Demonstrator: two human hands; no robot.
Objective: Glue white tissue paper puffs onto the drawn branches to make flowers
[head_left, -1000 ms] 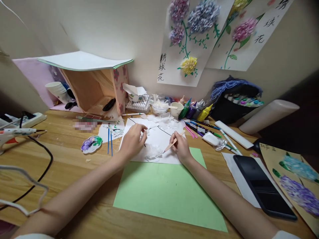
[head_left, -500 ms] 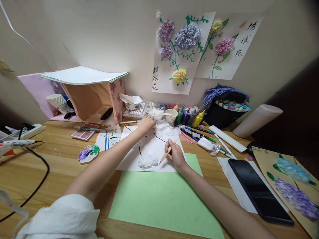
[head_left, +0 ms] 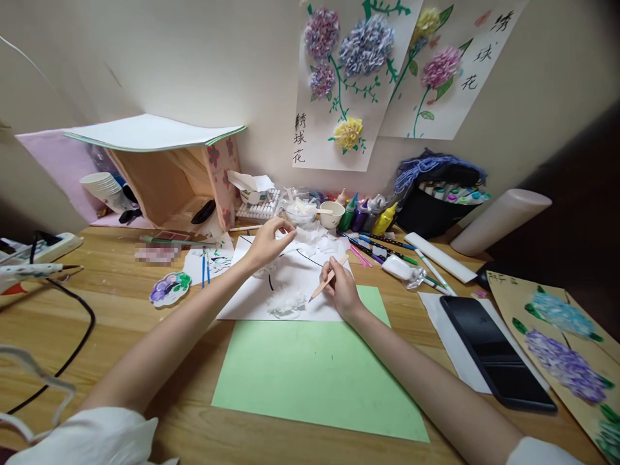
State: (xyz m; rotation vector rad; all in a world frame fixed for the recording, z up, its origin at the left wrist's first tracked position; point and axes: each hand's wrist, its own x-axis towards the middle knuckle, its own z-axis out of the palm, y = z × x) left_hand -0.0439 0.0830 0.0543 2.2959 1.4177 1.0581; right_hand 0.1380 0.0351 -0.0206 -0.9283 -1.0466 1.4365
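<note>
My right hand (head_left: 341,292) rests on the white paper sheet (head_left: 242,297) and is closed round a wooden pencil (head_left: 321,285), its dark tip pointing down-left. Close to that tip is a crumpled white paper flower cluster (head_left: 287,302) on the sheet. My left hand (head_left: 269,244) hovers over the sheet's upper left part, thumb and fingertips curled together; whether a small piece is between them I cannot make out. Beside its fingertips lie torn white paper scraps (head_left: 320,241). Black curved lines run across the sheet, and another white cluster is partly covered by my left hand.
Under the sheet's near edge lies a green sheet (head_left: 320,381). A clear bowl (head_left: 299,210), a paper cup (head_left: 332,215) and paint bottles (head_left: 361,214) stand behind. A paint palette (head_left: 169,289) sits left; a phone (head_left: 496,355) lies right. A black cable (head_left: 90,326) crosses the left side.
My left hand has drawn back from the scraps by the bowl, toward the left and nearer me. My right hand keeps the pencil in nearly the same place. The view has shifted slightly downward.
</note>
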